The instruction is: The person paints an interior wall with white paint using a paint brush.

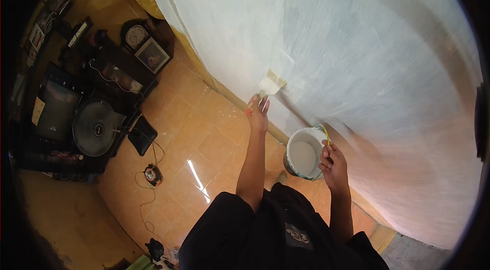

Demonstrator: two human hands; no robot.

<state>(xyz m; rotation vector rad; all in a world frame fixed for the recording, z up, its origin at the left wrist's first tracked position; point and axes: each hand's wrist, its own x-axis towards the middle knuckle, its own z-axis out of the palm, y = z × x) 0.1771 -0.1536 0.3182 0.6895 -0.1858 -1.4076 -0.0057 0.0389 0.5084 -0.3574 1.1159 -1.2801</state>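
Observation:
My left hand [259, 110] is closed around the handle of a paintbrush [270, 84], which has a wide head coated in white. Its bristle tips are at the wall [352, 56], whose surface is streaked white and pale grey; whether they touch it I cannot tell for sure. My right hand [333, 164] grips the thin yellow-green handle of a paint bucket [292, 162]. Whitish paint [302, 157] lies inside the bucket, below its smeared rim. The bucket hangs or stands close to the wall, in front of my body; its base is partly hidden.
Orange tiles cover the floor [199, 117]. At the left, a dark cabinet holds a television [58, 99], with a round fan [95, 127], a clock [136, 36] and a framed picture [152, 56] nearby. A cable reel [152, 174] with a loose cord lies on the tiles.

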